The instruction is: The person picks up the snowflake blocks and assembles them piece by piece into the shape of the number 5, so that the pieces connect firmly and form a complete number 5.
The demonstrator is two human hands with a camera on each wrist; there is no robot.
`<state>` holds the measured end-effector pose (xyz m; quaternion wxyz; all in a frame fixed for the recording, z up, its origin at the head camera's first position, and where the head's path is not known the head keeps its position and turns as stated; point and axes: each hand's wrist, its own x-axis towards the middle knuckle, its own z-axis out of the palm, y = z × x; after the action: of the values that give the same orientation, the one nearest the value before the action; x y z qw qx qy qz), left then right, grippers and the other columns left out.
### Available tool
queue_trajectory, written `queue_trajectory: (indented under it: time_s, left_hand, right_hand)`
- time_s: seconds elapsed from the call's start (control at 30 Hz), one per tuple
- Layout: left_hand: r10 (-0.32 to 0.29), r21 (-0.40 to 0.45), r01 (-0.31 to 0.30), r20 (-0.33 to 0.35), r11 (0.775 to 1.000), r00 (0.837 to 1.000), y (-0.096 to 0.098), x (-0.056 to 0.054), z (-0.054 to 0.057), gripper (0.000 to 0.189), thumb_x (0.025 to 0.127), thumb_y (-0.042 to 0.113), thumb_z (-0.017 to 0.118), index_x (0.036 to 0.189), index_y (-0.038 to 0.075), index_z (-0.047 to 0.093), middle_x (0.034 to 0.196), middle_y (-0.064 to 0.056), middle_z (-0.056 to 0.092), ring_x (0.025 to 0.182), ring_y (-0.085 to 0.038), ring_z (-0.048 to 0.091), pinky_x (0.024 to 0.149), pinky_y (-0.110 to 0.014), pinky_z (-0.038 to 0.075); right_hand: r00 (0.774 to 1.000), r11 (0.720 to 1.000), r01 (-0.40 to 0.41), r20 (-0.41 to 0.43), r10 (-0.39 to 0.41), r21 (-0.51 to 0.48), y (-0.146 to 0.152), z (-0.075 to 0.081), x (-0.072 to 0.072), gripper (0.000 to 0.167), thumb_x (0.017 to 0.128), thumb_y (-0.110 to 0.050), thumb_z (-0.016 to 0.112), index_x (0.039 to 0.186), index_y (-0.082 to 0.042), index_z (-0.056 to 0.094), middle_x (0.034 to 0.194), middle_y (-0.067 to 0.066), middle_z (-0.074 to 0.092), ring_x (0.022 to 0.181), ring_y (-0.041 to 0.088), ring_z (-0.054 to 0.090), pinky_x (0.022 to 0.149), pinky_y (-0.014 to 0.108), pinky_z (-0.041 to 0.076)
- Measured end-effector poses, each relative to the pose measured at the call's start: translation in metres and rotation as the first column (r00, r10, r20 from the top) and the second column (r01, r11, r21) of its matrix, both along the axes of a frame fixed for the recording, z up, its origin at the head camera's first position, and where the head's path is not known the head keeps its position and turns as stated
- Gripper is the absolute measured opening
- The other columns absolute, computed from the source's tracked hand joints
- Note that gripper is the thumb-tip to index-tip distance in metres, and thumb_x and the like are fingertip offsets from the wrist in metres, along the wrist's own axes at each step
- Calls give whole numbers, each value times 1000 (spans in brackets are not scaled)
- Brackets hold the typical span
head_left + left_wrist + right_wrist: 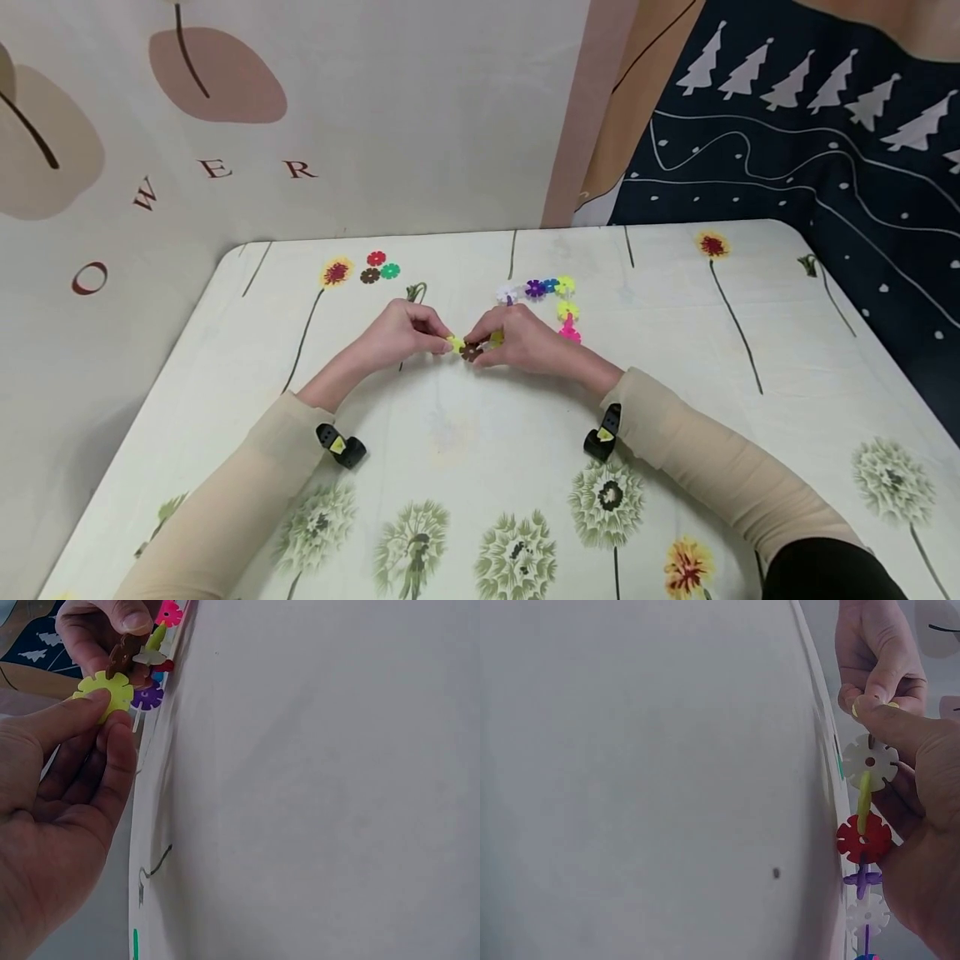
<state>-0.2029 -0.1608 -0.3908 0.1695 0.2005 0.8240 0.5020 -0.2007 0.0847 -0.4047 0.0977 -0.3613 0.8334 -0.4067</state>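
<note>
Between thumb and fingertips my left hand (397, 335) pinches a yellow notched flower disc (114, 684). Facing it, my right hand (528, 340) holds a brown flower disc (471, 352), the end piece of a chain of linked discs. The yellow disc's edge meets the brown one in the left wrist view. Behind the brown disc the chain runs through a white disc (870, 763), a yellow one (864, 802) seen edge-on, a red disc (864, 841) and a purple one (862, 880). My right hand hides part of this chain in the head view.
Farther along, the chain bends past a dark purple disc (535, 288) and a blue disc (551, 285) toward a pink disc (570, 332). Loose red (377, 258), brown (370, 275) and green (390, 271) discs lie at the back left of the flower-print tablecloth (465, 458).
</note>
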Motion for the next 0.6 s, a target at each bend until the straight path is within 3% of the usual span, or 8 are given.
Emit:
queue_trajectory:
  time_s: [0.3, 0.6]
  left_hand:
    - [-51, -6, 51, -3, 999, 999, 0, 0, -1, 3, 87, -4, 78, 87, 0, 77, 79, -7, 74, 71, -18, 66, 62, -24, 50]
    - [-37, -12, 37, 23, 999, 999, -3, 4, -3, 6, 86, -3, 79, 91, -1, 77, 83, -8, 74, 75, -19, 68, 66, -23, 52]
  right_hand:
    - [999, 999, -42, -7, 42, -1, -1, 0, 0, 28, 80, -13, 90, 106, -8, 81, 103, -1, 75, 102, 15, 64, 91, 32, 51]
    - [997, 996, -45, -53, 49, 79, 1, 3, -1, 31, 82, -15, 89, 111, -9, 80, 107, -1, 75, 105, 17, 65, 94, 35, 50]
